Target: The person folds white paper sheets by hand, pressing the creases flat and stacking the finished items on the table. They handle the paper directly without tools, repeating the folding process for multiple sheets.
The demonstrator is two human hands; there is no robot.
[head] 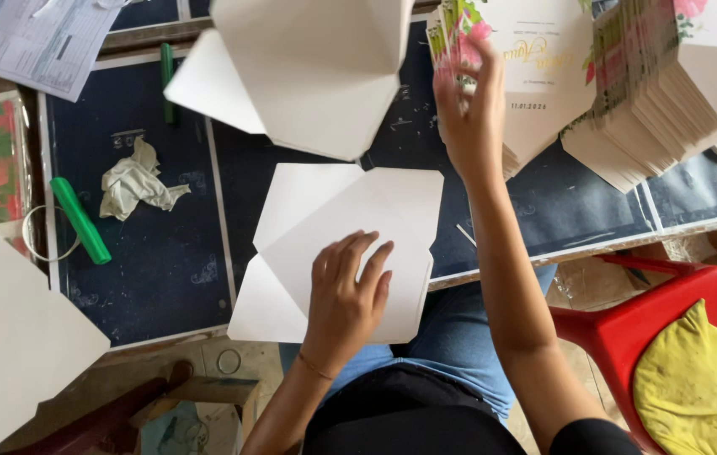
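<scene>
Far to the left of the fingers, a green pen (80,221) and a crumpled paper (135,185) lie on the dark desk (165,278). Neither hand touches them.

Next comes the left hand (343,299). It lies flat on a white unfolded envelope (325,219). Its fingers (358,257) are spread out and straight, not gripping, just pressing the paper down. The envelope is open, with its flaps lying out to the sides. No card is in it, so it looks like the filling and folding are not done yet. This envelope lies at the near edge of the desk, right under the fingers.

Above those fingers more white envelopes (308,76) sit in a pile, also open and flat. They look like they wait for their turn.

To the right, the right hand (469,109) reaches up to a stack of flower cards (535,59). Its fingers (459,88) are bent and touch the edge of the top cards, as if picking one out. I cannot tell if one card is pinched yet. A second, big card stack (670,109) stands further right, away from the fingers. So a lot of cards are still left.
</scene>
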